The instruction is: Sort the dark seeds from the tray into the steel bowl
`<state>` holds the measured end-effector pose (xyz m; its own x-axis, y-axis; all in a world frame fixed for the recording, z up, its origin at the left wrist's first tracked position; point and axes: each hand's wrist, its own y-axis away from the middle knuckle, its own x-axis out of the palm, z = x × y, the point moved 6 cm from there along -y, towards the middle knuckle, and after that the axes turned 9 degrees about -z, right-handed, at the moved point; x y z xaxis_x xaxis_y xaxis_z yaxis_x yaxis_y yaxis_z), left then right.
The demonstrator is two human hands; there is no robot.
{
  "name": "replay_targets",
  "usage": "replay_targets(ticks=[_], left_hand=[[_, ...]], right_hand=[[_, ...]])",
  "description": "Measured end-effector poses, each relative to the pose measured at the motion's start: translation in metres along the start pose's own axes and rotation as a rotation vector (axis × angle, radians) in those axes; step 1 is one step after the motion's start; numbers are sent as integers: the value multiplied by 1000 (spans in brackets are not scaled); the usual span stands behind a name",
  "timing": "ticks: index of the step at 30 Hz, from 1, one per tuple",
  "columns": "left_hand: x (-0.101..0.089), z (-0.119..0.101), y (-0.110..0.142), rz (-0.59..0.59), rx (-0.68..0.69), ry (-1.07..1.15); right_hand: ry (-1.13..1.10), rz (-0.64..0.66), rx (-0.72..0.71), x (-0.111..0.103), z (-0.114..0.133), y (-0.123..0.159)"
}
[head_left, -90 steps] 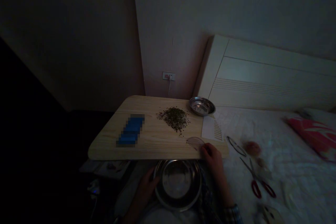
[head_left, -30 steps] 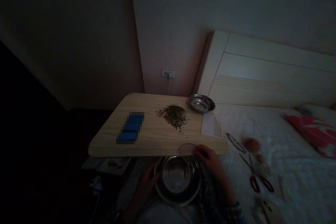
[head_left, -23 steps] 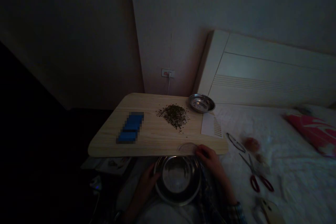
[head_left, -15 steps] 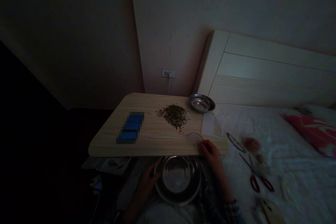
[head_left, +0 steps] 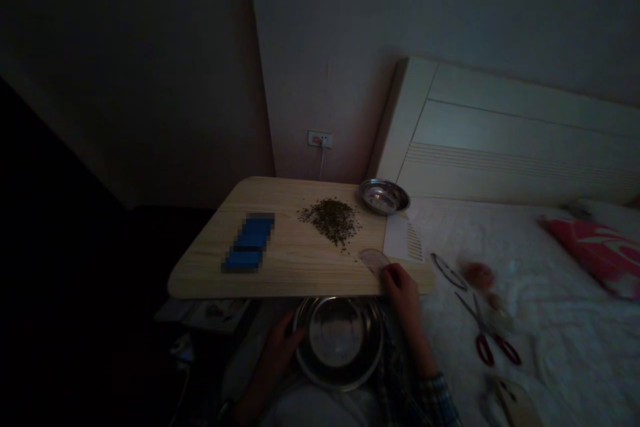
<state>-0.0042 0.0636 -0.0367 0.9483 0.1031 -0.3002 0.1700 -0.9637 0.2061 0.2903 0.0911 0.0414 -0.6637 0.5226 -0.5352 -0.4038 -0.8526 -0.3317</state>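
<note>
My right hand (head_left: 401,288) is closed on one end of a clear half-round protractor (head_left: 371,259), at the front right of a light wooden board (head_left: 287,280). Beyond the protractor's curved edge lies a loose heap of small greenish-brown grains (head_left: 331,217), with stray ones scattered around it. Below the board's front edge, my left hand (head_left: 281,341) grips the left rim of a wide steel bowl (head_left: 337,340) over my lap. The bowl's far rim is partly hidden under the board.
A smaller steel bowl (head_left: 384,197) stands at the board's back right, beside a white slotted card (head_left: 404,239). A blurred-out blue object (head_left: 250,243) lies on the left. Scissors (head_left: 485,330) and a dark-rimmed oval item (head_left: 449,271) rest on the bed.
The protractor has tilted, so its face now shows more, and its free end sits slightly farther right. My left hand and the large bowl look unchanged.
</note>
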Motion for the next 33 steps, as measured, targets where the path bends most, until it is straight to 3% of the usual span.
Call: replay_targets(ticks=[24, 33], left_hand=[[1, -10, 4, 35, 17, 35], [2, 1, 0, 31, 17, 40]], right_hand=[[-10, 28, -17, 1, 7, 1], [9, 73, -64, 1, 13, 2]])
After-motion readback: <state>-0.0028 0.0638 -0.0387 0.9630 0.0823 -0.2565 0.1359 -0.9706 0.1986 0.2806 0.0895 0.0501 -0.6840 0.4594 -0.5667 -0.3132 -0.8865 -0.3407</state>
